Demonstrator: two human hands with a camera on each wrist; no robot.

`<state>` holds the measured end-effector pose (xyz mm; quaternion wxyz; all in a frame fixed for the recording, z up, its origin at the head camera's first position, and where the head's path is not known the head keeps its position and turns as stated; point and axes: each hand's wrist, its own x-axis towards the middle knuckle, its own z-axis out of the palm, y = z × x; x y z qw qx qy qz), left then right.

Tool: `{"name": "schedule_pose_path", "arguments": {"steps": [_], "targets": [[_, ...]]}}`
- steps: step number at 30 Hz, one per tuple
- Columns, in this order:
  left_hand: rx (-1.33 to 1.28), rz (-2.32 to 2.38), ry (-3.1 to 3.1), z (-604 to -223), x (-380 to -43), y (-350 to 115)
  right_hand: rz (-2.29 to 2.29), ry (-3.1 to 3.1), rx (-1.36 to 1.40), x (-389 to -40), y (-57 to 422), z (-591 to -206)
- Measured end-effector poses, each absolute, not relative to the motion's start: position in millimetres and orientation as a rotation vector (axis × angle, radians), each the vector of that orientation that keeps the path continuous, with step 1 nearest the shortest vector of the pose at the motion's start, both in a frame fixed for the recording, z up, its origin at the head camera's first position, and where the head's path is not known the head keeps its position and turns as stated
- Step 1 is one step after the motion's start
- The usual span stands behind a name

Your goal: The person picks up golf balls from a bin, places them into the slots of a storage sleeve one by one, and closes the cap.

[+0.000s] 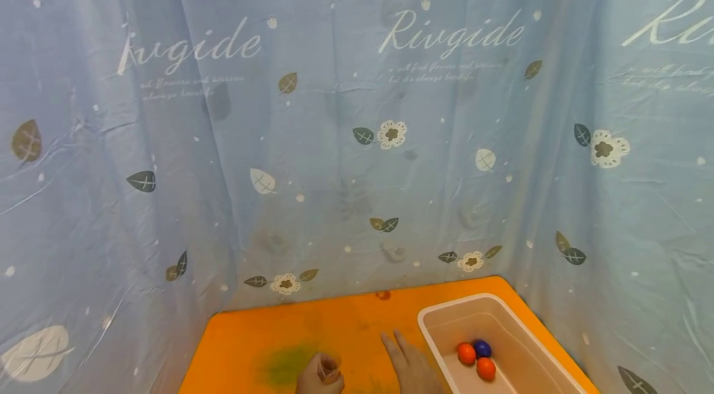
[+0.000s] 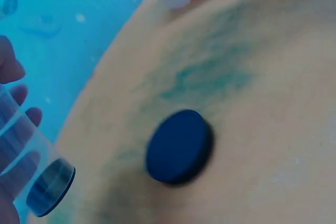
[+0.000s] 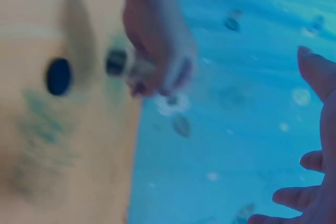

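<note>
Left of the bin, head view: right hand has straight fingers, nothing visibly held; a stretch of table separates it from the left hand, fingers curled round a cup. Left wrist view: a disc lies inside the table's edge, room around it, apart from the cup. Right wrist view: right fingers extended, spaced; left grip blurred, cup near the disc, not touching.

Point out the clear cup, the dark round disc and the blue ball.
Clear cup (image 2: 37, 149): left wrist view, transparent side wall.
Dark round disc (image 2: 176, 146): left wrist view, broad flat face.
Blue ball (image 1: 482, 348): head view, middle of its rounded surface.
</note>
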<state>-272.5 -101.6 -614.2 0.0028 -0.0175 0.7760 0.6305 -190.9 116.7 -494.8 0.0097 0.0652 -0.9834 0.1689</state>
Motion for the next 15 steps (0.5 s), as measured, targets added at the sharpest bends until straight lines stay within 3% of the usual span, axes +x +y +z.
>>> {"name": "schedule_pose_path", "arguments": {"steps": [5,9,15], "targets": [[0.184,1.871,2.546,-594.6,-270.0,-102.3,1.081,-2.686,0.161,-212.3,139.9,-466.7],[0.392,1.836,2.592,-582.5,-268.1,-103.7,1.237,-2.605,0.052,-230.4,169.7,-446.1],[0.454,1.759,2.634,-563.1,-256.3,-104.7,1.368,-2.597,-0.041,-261.2,218.3,-445.9]]}}
